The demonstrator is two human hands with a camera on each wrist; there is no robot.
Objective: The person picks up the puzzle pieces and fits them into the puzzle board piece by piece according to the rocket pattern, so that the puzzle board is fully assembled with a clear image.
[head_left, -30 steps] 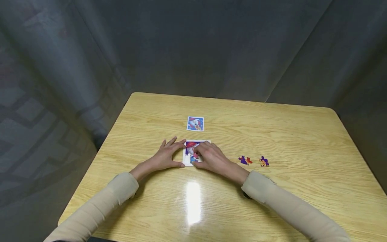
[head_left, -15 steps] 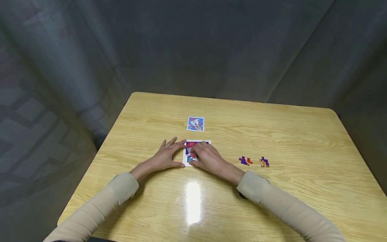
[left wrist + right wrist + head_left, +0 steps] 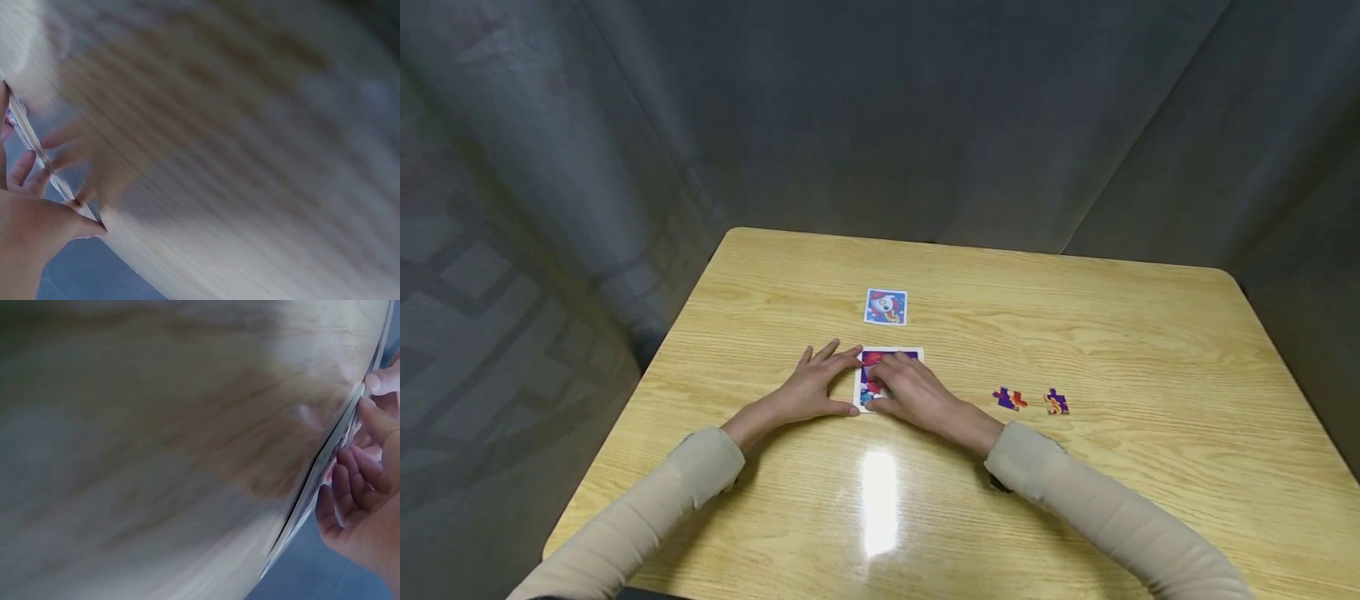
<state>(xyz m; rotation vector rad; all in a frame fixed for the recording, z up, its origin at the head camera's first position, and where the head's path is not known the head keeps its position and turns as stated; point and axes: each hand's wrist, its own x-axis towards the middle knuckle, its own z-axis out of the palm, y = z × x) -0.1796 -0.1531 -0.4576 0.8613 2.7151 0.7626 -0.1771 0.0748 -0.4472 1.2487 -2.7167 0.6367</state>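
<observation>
On a light wood-grain counter, a small square puzzle with a white border is lying flat between a person's two bare hands. The left hand is spreading its fingers and thumb well apart; its thumb tip and index finger are touching the puzzle's left side, near the two corners, without curling round it. The right hand is reaching across from the other side, bending its fingers and thumb over the puzzle and covering much of its picture. Whether those fingers are pinching a puzzle piece, I cannot tell, since the hand is hiding that spot. Red, purple and blue patches are showing around the fingertips.

Beyond the puzzle, apart from it, a picture card is lying face up, showing a white-faced figure on blue. To the right of the right hand, a purple and red cluster and a purple and orange puzzle piece are lying near each other. Pale sleeves are covering both forearms, and a dark grey curtain is hanging behind the counter.
</observation>
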